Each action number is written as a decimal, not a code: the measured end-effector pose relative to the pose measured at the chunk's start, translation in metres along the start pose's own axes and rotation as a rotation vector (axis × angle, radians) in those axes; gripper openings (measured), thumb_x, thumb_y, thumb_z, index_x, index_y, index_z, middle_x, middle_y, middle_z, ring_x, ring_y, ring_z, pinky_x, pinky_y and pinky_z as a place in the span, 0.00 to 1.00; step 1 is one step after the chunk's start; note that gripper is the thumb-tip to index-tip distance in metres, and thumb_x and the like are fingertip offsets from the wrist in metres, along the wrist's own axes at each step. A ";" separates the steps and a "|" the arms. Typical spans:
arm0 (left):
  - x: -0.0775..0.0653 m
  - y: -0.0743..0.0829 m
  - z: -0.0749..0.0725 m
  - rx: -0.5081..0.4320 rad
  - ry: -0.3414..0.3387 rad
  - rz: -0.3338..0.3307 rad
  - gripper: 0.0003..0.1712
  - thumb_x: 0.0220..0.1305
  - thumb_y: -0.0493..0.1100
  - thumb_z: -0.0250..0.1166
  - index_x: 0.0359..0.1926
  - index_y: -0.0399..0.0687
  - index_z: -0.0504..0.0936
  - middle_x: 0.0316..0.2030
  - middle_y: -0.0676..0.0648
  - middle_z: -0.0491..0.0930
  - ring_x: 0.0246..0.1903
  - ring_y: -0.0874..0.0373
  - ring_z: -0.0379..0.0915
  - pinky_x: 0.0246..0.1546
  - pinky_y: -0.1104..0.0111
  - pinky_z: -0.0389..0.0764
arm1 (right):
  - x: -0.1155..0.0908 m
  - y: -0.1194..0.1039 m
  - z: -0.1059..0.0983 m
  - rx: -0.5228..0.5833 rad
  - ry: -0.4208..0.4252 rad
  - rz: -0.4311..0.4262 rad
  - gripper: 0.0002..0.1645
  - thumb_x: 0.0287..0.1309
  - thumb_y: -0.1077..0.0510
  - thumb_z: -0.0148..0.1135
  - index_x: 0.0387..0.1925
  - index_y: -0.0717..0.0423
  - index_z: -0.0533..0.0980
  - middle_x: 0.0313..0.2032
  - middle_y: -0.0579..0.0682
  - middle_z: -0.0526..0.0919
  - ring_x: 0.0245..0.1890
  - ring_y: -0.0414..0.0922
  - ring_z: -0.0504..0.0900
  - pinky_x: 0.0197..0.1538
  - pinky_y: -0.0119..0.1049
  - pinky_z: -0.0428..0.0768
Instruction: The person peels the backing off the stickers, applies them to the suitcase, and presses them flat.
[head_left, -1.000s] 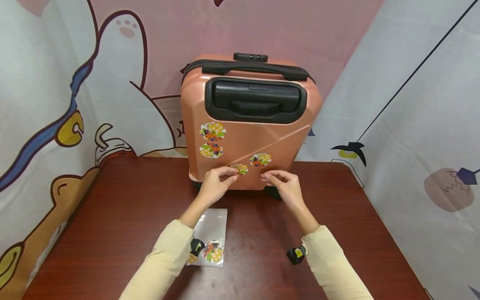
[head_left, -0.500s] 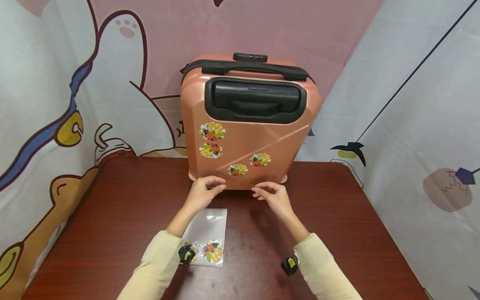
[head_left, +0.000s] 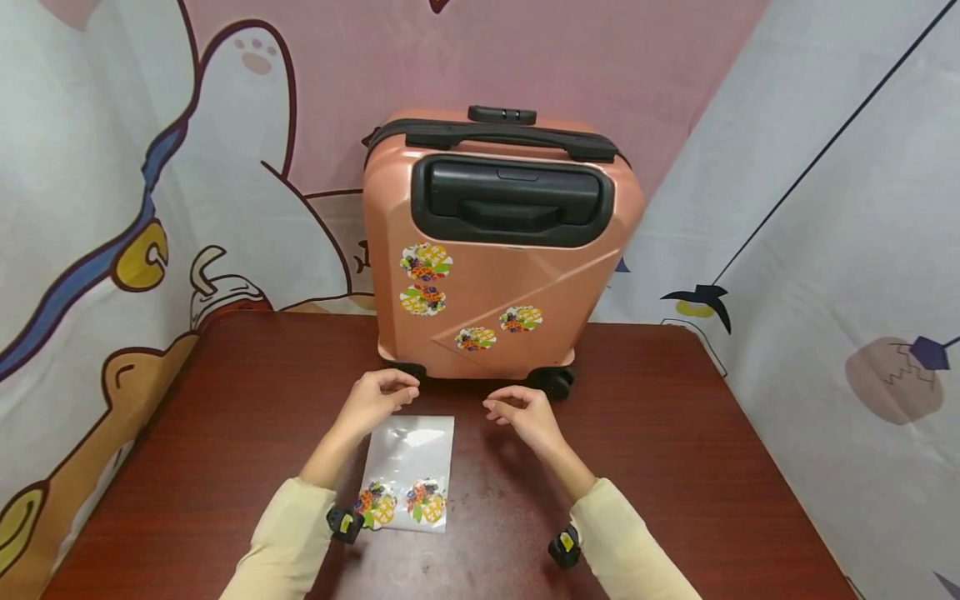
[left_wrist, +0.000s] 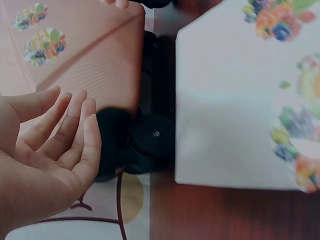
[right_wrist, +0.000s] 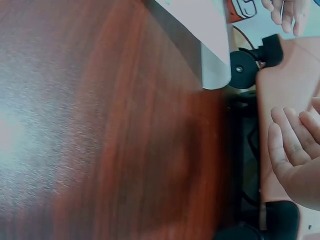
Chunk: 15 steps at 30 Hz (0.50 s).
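A salmon-pink suitcase [head_left: 517, 279] stands upright at the back of the table, with fruit stickers on its face. Two sit at the left, one above the other; a lower sticker [head_left: 476, 338] and another sticker [head_left: 521, 318] are nearer the middle. My left hand [head_left: 375, 402] hovers just beyond the sticker sheet [head_left: 412, 450], fingers loosely bent and holding nothing. My right hand [head_left: 527, 417] is in front of the suitcase's right wheel [head_left: 552, 382], its fingers relaxed with nothing in them. In the left wrist view the left hand [left_wrist: 55, 145] shows an uncovered palm.
The sheet carries two fruit stickers at its near end. The reddish-brown table [head_left: 637, 467] runs out to both sides. A cartoon-printed cloth [head_left: 285, 100] hangs behind and around it. A black camera is strapped to each wrist.
Both hands have drawn back from the suitcase toward the person, the left also moving left. The lower middle sticker, partly covered by the left fingers earlier, is in full view. The suitcase has not moved.
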<state>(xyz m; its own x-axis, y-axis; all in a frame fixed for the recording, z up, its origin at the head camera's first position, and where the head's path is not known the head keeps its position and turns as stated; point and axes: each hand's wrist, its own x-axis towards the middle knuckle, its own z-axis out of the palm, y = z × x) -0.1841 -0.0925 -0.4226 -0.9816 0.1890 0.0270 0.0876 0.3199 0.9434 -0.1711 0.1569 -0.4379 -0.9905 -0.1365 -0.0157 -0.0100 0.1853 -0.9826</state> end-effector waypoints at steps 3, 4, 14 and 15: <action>-0.003 -0.007 -0.005 0.008 0.006 -0.028 0.09 0.58 0.37 0.63 0.38 0.34 0.81 0.28 0.43 0.81 0.32 0.51 0.77 0.34 0.58 0.78 | 0.000 0.009 0.003 -0.013 -0.012 0.012 0.09 0.53 0.68 0.61 0.37 0.69 0.78 0.34 0.64 0.82 0.32 0.58 0.81 0.38 0.51 0.78; -0.004 -0.010 -0.007 0.018 0.010 -0.031 0.09 0.58 0.36 0.63 0.38 0.35 0.81 0.28 0.42 0.81 0.32 0.51 0.77 0.34 0.59 0.78 | -0.001 0.008 0.005 -0.017 -0.019 0.012 0.09 0.52 0.69 0.61 0.37 0.71 0.78 0.33 0.65 0.82 0.31 0.58 0.81 0.38 0.52 0.78; -0.022 -0.037 -0.021 0.074 -0.008 -0.090 0.08 0.56 0.32 0.62 0.38 0.31 0.79 0.31 0.42 0.80 0.30 0.56 0.73 0.29 0.62 0.77 | -0.016 -0.003 0.021 -0.055 -0.102 0.019 0.10 0.52 0.72 0.59 0.37 0.75 0.76 0.31 0.72 0.78 0.32 0.64 0.78 0.38 0.57 0.75; -0.023 -0.039 -0.022 0.074 -0.014 -0.102 0.08 0.57 0.32 0.62 0.38 0.31 0.79 0.31 0.42 0.79 0.30 0.56 0.73 0.30 0.60 0.77 | -0.017 -0.002 0.023 -0.054 -0.110 0.020 0.10 0.51 0.72 0.59 0.37 0.75 0.76 0.30 0.72 0.78 0.31 0.65 0.78 0.38 0.58 0.75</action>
<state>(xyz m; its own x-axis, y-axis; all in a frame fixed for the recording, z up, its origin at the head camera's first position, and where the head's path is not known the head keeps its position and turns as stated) -0.1682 -0.1298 -0.4530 -0.9836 0.1649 -0.0727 0.0004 0.4057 0.9140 -0.1514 0.1369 -0.4401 -0.9697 -0.2373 -0.0581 -0.0008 0.2412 -0.9705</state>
